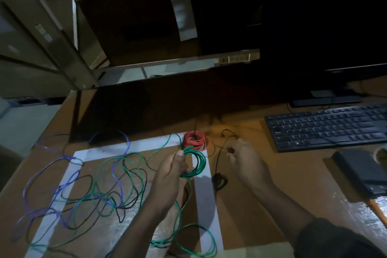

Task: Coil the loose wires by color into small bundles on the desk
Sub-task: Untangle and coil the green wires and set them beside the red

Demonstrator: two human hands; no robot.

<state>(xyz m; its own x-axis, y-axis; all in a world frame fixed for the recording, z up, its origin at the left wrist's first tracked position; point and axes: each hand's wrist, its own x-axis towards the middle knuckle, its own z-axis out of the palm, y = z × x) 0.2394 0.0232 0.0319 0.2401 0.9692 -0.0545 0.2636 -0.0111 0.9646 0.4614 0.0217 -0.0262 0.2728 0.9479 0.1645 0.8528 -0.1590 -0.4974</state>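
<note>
My left hand point(170, 170) is shut on a small green wire coil point(198, 162) held just above the desk. Long loose green wire point(117, 174) trails from it to the left and down toward the near edge. A finished red coil point(194, 140) lies on the desk just behind the green one. My right hand point(245, 158) hovers to the right of the coils with fingers curled; a thin black wire point(218, 159) runs by its fingertips, and whether it is pinched I cannot tell. Blue wire point(62, 174) and more black wire point(134, 199) lie tangled at left.
White tape strips point(204, 195) frame a square on the brown desk. A black keyboard point(326, 126) sits at right, a monitor stand point(326, 99) behind it, and a dark flat case point(362, 170) near the right edge. A dark panel point(146, 109) rises behind the wires.
</note>
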